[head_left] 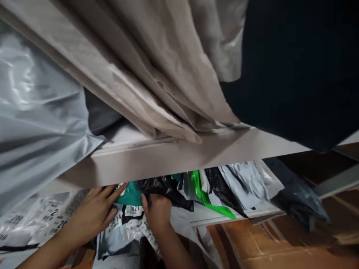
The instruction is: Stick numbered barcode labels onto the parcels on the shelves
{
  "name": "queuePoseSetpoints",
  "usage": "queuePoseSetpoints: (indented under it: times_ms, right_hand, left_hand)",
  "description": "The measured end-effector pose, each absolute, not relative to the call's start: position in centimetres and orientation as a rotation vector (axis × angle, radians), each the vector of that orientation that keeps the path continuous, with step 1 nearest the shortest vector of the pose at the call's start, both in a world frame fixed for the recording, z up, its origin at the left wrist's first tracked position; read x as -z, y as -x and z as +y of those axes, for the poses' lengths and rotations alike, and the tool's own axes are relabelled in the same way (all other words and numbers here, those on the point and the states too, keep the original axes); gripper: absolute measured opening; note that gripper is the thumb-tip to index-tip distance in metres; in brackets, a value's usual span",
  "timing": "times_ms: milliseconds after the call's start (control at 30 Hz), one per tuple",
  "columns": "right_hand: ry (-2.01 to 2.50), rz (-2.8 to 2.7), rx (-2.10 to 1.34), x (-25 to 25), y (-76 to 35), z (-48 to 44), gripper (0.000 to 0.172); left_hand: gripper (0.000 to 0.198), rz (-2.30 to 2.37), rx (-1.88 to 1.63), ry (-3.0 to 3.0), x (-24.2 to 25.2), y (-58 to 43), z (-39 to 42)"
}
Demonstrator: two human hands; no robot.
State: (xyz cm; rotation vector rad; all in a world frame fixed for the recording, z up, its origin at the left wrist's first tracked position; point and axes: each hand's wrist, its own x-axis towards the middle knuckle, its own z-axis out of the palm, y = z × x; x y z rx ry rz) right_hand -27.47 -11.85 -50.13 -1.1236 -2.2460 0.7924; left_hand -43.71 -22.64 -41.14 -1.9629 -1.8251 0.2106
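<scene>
On the lower shelf, my left hand (97, 209) lies with fingers stretched out across the tops of packed mailing bags. Its fingertips reach the left edge and label of a teal mailing bag (130, 195). At the right edge of that bag is my right hand (159, 212), its thumb against the teal plastic and its other fingers curled in beside a black plastic mailing bag (168, 192). What those fingers grip is hidden. Below and between the hands hang labels, one reading 3021 (134, 210) and another 3014 (114, 221).
A white shelf edge (174, 158) crosses above my hands. Over it hang beige bags (134, 67) and a grey mailing bag (42, 112). A bright green bag (206, 200) and white bags (246, 183) stand to the right. Brown cardboard boxes (260, 243) lie below.
</scene>
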Motion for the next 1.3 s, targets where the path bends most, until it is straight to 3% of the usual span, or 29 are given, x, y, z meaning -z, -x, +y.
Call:
queuePoseSetpoints:
  times_ms: [533,900,1067,1200,1300]
  right_hand:
    - [1.2,-2.134,-0.806,52.4,27.2,-10.9,0.036]
    - [1.15,-2.05,-0.848,52.4,27.4,-11.3,0.039]
    - [0.913,-1.729,-1.25,52.5,26.6,-11.2,0.033]
    - [0.89,-1.228,-1.632,52.2,24.6,-12.0,0.032]
    - [0.87,-0.955,-1.751,51.5,23.1,-12.9,0.03]
  left_hand:
    - [0.062,-1.859,-0.155,1.628,43.6,40.6,-23.3]
    - [0.075,-1.995,-0.012,1.607,43.4,39.5,-23.5]
    - [0.064,-2.067,0.053,1.593,42.6,38.6,-23.6]
    - [0.03,-2.198,0.359,1.719,42.2,35.0,-23.7]
    - [0.028,-2.517,0.577,1.79,42.9,32.3,-22.7]
